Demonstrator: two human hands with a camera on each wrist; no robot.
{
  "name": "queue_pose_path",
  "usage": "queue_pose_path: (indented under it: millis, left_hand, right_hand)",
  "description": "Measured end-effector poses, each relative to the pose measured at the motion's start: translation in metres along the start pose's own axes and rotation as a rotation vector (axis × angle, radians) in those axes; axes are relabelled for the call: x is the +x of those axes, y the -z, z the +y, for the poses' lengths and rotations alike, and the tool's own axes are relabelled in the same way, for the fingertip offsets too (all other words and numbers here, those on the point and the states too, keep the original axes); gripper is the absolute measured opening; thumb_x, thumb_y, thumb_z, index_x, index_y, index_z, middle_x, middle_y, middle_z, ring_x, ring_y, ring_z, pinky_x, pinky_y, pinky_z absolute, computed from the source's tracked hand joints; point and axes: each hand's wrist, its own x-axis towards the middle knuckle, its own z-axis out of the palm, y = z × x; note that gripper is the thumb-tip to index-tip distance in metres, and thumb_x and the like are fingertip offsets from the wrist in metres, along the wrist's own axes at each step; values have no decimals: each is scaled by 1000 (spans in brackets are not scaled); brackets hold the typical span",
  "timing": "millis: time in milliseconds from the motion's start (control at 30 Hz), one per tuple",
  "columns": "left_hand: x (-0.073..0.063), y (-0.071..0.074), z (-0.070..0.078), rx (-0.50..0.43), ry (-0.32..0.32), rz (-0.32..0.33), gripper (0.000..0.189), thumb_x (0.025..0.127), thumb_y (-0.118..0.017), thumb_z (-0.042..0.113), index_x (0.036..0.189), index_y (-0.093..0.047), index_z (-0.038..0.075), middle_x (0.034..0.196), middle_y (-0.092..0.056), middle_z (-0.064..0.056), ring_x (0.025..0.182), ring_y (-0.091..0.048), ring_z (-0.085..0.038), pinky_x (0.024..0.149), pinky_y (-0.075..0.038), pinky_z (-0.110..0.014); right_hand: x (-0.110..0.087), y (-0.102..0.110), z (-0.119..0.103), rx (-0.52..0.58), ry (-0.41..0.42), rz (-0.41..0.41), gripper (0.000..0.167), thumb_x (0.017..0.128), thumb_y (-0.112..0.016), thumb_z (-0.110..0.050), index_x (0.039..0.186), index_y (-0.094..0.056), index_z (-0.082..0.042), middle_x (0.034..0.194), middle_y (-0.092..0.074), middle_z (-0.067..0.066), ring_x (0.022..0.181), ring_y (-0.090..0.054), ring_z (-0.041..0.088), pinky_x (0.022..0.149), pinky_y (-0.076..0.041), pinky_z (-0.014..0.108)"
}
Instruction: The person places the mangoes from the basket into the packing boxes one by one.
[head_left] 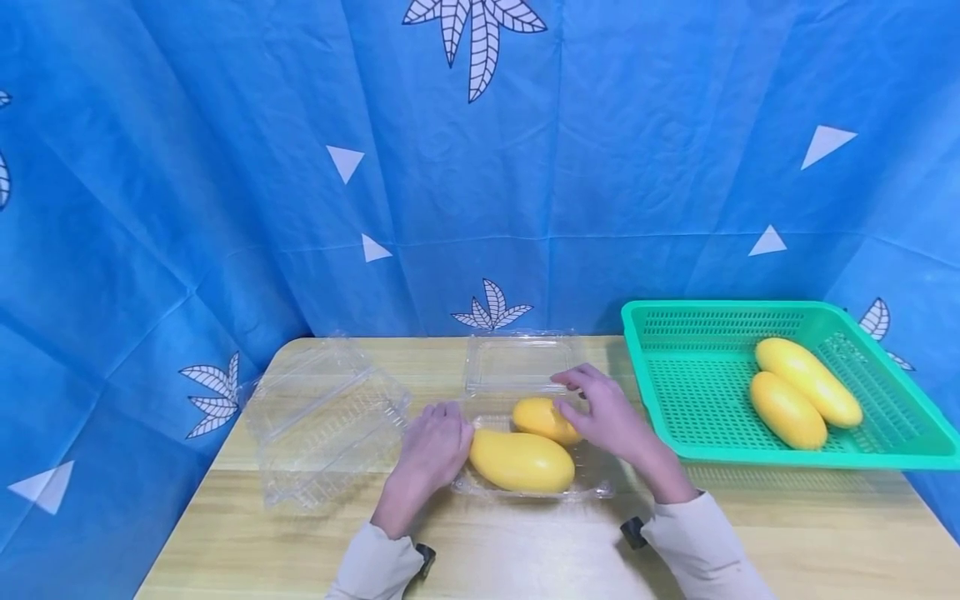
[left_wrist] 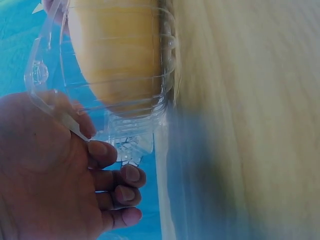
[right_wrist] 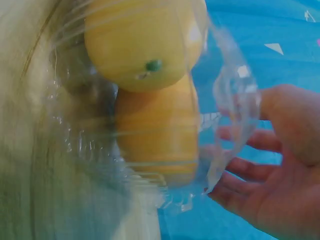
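A clear plastic clamshell box lies on the table with its lid folded back. Inside sit two smooth yellow mango-like fruits, a larger one in front and another behind. My left hand is at the box's left side; the left wrist view shows its thumb and forefinger pinching the clear rim. At the right end, my right hand has loosely extended fingers beside the rim. A green stem spot shows on one fruit.
Several nested clear boxes lie on the left of the wooden table. A green perforated basket on the right holds two more yellow fruits. A blue patterned curtain hangs behind the table.
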Motion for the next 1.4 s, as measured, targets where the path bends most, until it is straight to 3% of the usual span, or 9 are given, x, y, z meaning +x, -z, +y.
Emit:
queue_pose_path:
  millis: [133, 300, 500, 800, 1000, 1133, 1267, 1400]
  left_hand:
    - [0, 0, -1, -16, 2, -11, 26, 106, -40, 21, 88, -51, 5, 81, -48, -8, 76, -45, -25, 75, -45, -41]
    - [0, -1, -1, -14, -1, -10, 26, 106, -40, 21, 89, -51, 5, 81, -48, -7, 76, -45, -24, 74, -45, -41]
    - [-1, -2, -2, 0, -11, 7, 27, 106, -40, 21, 87, -51, 6, 80, -47, -7, 75, -44, -24, 73, -45, -41]
    - [-1, -1, -2, 0, -18, 7, 26, 106, -40, 21, 88, -52, 5, 80, -47, -7, 75, -45, -24, 74, -45, -41]
    - [0, -2, -3, -4, -26, 15, 26, 106, -41, 20, 87, -51, 5, 79, -47, -7, 75, -45, -24, 74, -45, -41]
    - [0, -2, -2, 4, -33, 15, 26, 106, -41, 20, 86, -50, 5, 79, -47, -6, 74, -44, -24, 73, -45, -40]
    - [0, -1, -2, 9, -38, 16, 27, 106, -40, 21, 86, -51, 6, 79, -47, -6, 74, -44, -24, 72, -45, -40]
    - [0, -2, -2, 12, -39, 19, 27, 106, -40, 20, 87, -51, 5, 79, -47, -7, 74, -44, -24, 72, -45, -40]
  right_hand:
    - [2, 0, 6, 40, -99, 134, 37, 94, -70, -11, 129, -65, 0, 123, -61, 20, 110, -62, 38, 89, -55, 53]
    - [3, -2, 12, 144, -274, 197, 44, 99, -60, -11, 140, -54, 4, 134, -51, 28, 124, -54, 46, 98, -50, 57]
    - [3, -5, 17, 201, -366, 175, 54, 103, -56, -16, 150, -40, 4, 144, -45, 33, 133, -47, 49, 104, -43, 61]
    - [5, -10, 25, 416, -533, 112, 61, 109, -42, -23, 159, -20, 3, 151, -41, 33, 140, -41, 47, 114, -33, 56]
    - [5, -16, 32, 645, -635, 135, 60, 109, -40, -19, 159, -17, 5, 145, -45, 36, 134, -47, 46, 113, -37, 53]
    - [5, -19, 37, 814, -657, 159, 59, 108, -41, -12, 158, -17, 9, 146, -42, 37, 137, -44, 48, 115, -36, 49]
    - [6, -21, 41, 867, -666, 169, 58, 106, -44, -10, 156, -21, 10, 143, -46, 36, 134, -48, 44, 112, -41, 42]
    - [7, -23, 43, 877, -670, 172, 57, 107, -46, -11, 155, -24, 10, 139, -52, 35, 120, -61, 33, 101, -50, 31]
